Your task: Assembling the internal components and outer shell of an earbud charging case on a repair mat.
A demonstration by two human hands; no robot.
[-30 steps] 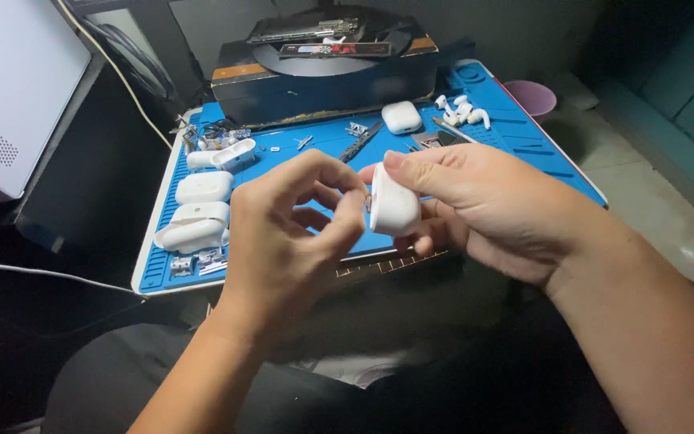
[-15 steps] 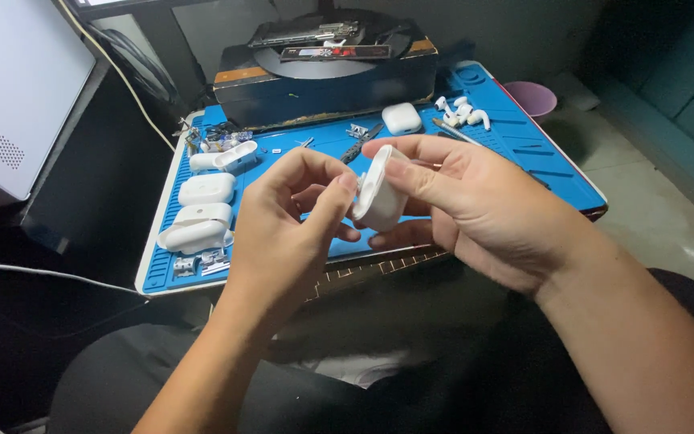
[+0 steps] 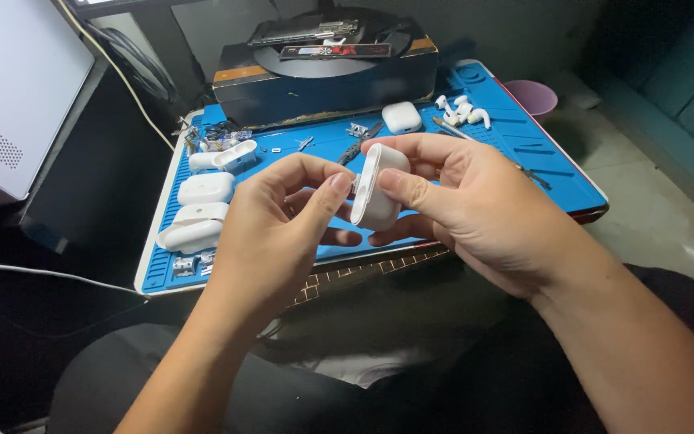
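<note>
Both hands on one white earbud case [image 3: 377,189], others waiting.
Right hand [image 3: 475,209] grips it, left hand [image 3: 283,221] fingers pinch its edge; three more cases [image 3: 202,190] sit untouched on the blue mat [image 3: 524,153].

At the far edge of my blue mat [image 3: 524,153] stands a dark, flat rectangular box [image 3: 327,88] with orange-brown strips along its top corners; it is the only thing here that looks like a package. On its lid lies a dark round disc with a narrow strip across it that carries small print, too blurred to tell apart. To my left, a pale grey slab with a patch of fine holes [image 3: 10,88] may be a screen's back.
</note>
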